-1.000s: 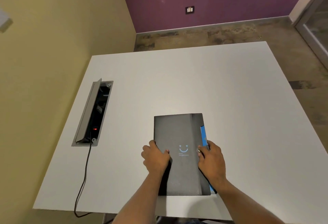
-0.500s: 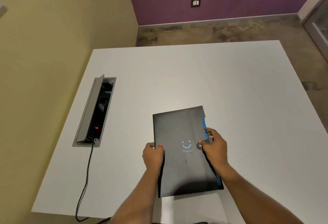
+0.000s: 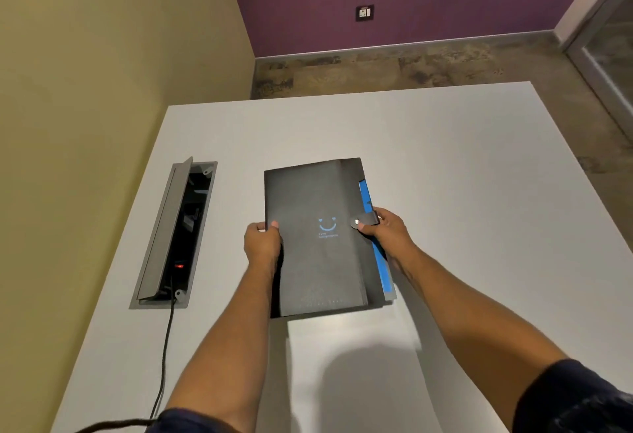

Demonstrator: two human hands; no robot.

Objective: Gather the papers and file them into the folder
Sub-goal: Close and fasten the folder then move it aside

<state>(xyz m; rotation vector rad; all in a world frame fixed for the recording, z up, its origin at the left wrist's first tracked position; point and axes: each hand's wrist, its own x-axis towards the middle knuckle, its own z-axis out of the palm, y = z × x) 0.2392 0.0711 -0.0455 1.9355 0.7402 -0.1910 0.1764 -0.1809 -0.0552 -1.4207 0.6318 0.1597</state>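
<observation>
A closed black folder (image 3: pixel 315 199) with a blue smiley print and a snap strap lies over the middle of the white table (image 3: pixel 445 165), its near end raised a little. Blue inner dividers (image 3: pixel 379 261) show along its right edge. My left hand (image 3: pixel 262 244) grips the folder's left edge, thumb on the cover. My right hand (image 3: pixel 387 230) holds the right edge, thumb pressing by the snap strap (image 3: pixel 363 221). White paper (image 3: pixel 349 340) lies on the table just below the folder, between my forearms.
An open grey cable box (image 3: pixel 171 234) is set into the table at the left, with a black cable (image 3: pixel 166 357) running from it toward me. The yellow wall is close on the left. Bare floor lies beyond the table's far edge.
Both hands have lifted the folder and moved it away from me. The strap now lies snapped over the cover. White paper has come into view under the folder's near end.
</observation>
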